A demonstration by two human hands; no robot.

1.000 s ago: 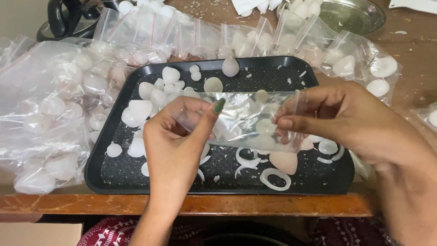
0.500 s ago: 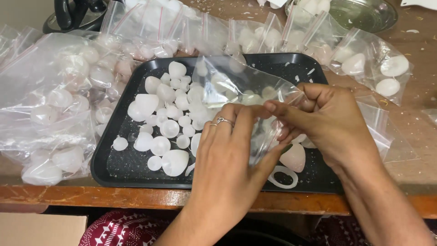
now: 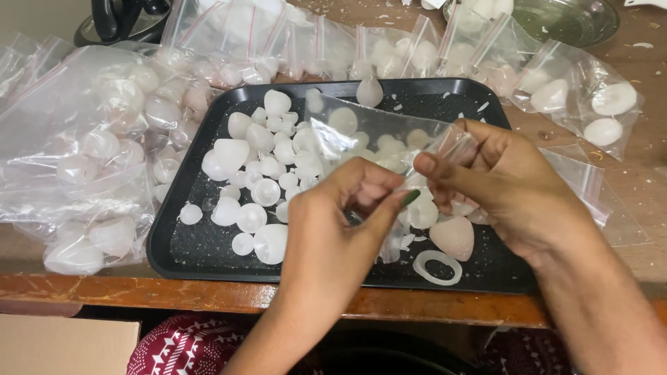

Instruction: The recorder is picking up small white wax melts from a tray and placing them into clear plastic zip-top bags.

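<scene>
Both my hands hold one small clear zip bag (image 3: 375, 135) above a black tray (image 3: 194, 253). My left hand (image 3: 340, 222) pinches the bag's mouth from below with thumb and fingers. My right hand (image 3: 497, 180) grips the same edge from the right, at the red zip strip. Several white dome-shaped pieces (image 3: 260, 173) lie on the tray's left half. A pinkish heart-shaped piece (image 3: 453, 236) and a white ring (image 3: 438, 267) lie on the tray under my hands.
Many clear bags filled with white pieces (image 3: 90, 153) are heaped left of and behind the tray. More filled bags (image 3: 590, 111) lie at the right on the wooden table (image 3: 639, 201). A metal dish (image 3: 570, 17) stands at the back right.
The bag has swung from a flat spread to tilted up and left. My left hand shifted right and turned to pinch the bag's mouth close to my right hand.
</scene>
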